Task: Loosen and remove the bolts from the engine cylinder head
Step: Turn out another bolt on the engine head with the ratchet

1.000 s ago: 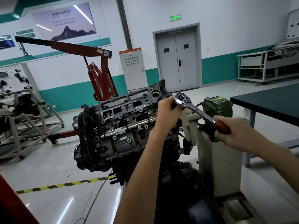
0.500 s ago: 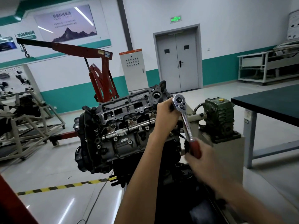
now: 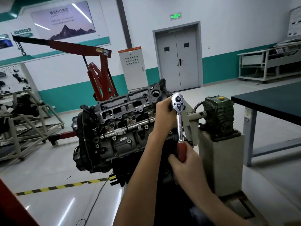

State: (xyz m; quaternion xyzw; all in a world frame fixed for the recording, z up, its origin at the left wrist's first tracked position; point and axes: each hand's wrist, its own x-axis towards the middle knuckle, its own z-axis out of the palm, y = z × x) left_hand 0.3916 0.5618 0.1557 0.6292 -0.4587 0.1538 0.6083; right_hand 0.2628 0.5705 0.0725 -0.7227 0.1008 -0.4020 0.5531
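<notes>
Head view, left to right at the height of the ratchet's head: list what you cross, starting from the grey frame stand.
Grey frame stand → engine cylinder head → left hand → ratchet → green gearbox → dark table.

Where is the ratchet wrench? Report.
Head view, right of centre: the ratchet wrench stands nearly upright at the engine's right end, head by the left hand, grip in the right hand.

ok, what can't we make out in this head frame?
Head view only:
- Bolt and socket: hidden behind the left hand, under the ratchet head.
- Right hand: slightly blurred on the red handle.
- Poster text: too small.
</notes>
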